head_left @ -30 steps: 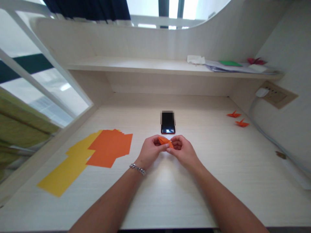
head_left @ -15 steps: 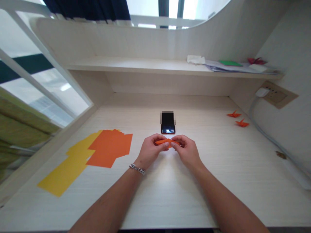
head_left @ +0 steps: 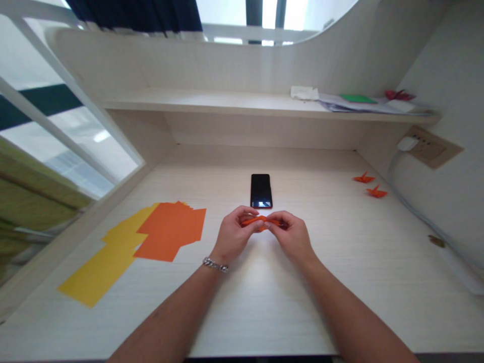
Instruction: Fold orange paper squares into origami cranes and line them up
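The left hand (head_left: 236, 234) and right hand (head_left: 291, 237) close together, pinching a folded orange paper (head_left: 260, 220) from either end, held just above the table (head_left: 321, 282). A chain bracelet (head_left: 215, 264) circles the left wrist. Just ahead of the hands lies a phone (head_left: 260, 190), its dark screen facing up. To the left, a loose pile of orange sheets (head_left: 170, 232) overlaps a spread of yellow sheets (head_left: 102, 267). Well off to the right sit two orange paper cranes (head_left: 370, 185), near a cable (head_left: 416, 212) that runs from a plug (head_left: 407, 144) in a wall socket (head_left: 431, 148). Above, a shelf (head_left: 212, 101) carries stacked papers (head_left: 359, 105) and a red paper crane (head_left: 399, 95).
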{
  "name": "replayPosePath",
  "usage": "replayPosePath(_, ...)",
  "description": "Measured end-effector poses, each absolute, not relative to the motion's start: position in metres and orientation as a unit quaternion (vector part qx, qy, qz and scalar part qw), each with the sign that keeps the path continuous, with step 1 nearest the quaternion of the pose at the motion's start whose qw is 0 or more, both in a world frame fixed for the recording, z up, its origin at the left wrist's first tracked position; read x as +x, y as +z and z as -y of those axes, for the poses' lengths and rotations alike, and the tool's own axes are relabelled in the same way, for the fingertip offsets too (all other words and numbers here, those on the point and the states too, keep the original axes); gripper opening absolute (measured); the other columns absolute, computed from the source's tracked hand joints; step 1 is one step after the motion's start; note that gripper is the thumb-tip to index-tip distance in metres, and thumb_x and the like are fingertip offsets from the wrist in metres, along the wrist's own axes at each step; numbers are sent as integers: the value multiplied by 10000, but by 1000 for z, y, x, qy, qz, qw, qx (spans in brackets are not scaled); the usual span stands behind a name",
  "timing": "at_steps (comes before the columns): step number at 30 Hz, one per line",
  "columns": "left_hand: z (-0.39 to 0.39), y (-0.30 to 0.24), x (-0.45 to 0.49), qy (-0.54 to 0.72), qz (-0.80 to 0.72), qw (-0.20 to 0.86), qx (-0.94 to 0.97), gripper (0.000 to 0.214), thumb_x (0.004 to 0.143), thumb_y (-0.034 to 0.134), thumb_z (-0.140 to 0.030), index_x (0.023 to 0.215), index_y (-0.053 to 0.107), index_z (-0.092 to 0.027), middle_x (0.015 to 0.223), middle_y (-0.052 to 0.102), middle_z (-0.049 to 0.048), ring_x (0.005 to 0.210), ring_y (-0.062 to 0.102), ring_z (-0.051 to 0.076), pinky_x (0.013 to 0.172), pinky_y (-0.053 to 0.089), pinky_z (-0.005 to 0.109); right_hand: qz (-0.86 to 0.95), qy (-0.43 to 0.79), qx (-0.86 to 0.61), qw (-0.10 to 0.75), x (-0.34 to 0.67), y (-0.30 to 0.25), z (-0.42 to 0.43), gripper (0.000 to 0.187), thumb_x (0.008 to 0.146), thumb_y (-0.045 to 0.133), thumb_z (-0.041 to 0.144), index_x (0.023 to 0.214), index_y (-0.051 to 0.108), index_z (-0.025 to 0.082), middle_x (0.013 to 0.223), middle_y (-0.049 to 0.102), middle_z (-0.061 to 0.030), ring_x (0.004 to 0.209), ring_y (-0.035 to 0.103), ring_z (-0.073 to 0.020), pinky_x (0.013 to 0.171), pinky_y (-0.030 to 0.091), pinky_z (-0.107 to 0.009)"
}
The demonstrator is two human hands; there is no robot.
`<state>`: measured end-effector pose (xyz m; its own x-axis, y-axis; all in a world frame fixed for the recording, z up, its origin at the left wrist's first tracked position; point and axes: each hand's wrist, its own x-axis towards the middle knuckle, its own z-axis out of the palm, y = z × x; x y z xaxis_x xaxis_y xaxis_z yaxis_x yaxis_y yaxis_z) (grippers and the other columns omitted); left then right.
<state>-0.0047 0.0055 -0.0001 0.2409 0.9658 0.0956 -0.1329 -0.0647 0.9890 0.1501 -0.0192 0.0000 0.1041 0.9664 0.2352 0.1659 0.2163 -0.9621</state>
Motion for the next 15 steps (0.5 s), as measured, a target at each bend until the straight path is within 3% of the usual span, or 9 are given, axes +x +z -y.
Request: replayPosePath(15,-6,0,-7,464,-431,465,619,183,723,713,-282,830,646,-149,843,703,65,802,669,192,760,547,322,567,350,-530,525,152,-3,19,63,753,645,225,788,672,181,758,681,-24,693,605,-163,625,471,-257)
